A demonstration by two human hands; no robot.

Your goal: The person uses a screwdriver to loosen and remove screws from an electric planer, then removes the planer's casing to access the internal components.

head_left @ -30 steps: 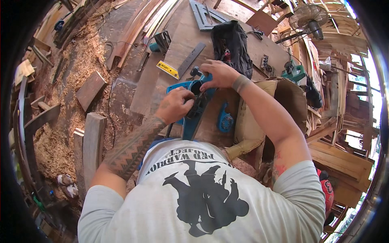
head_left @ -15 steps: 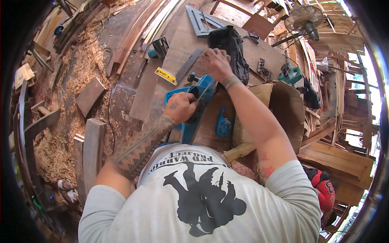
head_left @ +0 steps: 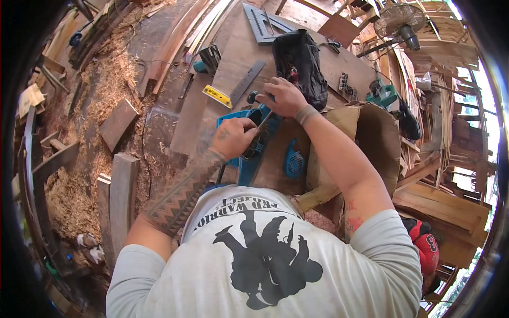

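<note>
A blue electric power planer (head_left: 247,175) lies on the work board in front of me, partly covered by my hands. My left hand (head_left: 233,138) is closed over it, thumb and fingers pinching the lower end of a thin metal rod that looks like a screwdriver shaft (head_left: 265,118). At the upper end of that rod my right hand (head_left: 286,97) is closed; its fingers hide any handle. The planer's black knob (head_left: 252,97) shows beside the right fingers. A loose blue vented cover (head_left: 294,160) rests right of the planer.
Beyond my hands lie a yellow-and-grey try square (head_left: 218,96), a black tool bag (head_left: 305,61) and a large grey square (head_left: 260,26). An open cardboard box (head_left: 374,132) stands right, near a green power tool (head_left: 380,94). Wood shavings (head_left: 114,69) cover the left floor.
My right hand has come down and toward me, from near the black bag to beside the planer's knob. My left hand stays over the planer, its fingers now on the rod.
</note>
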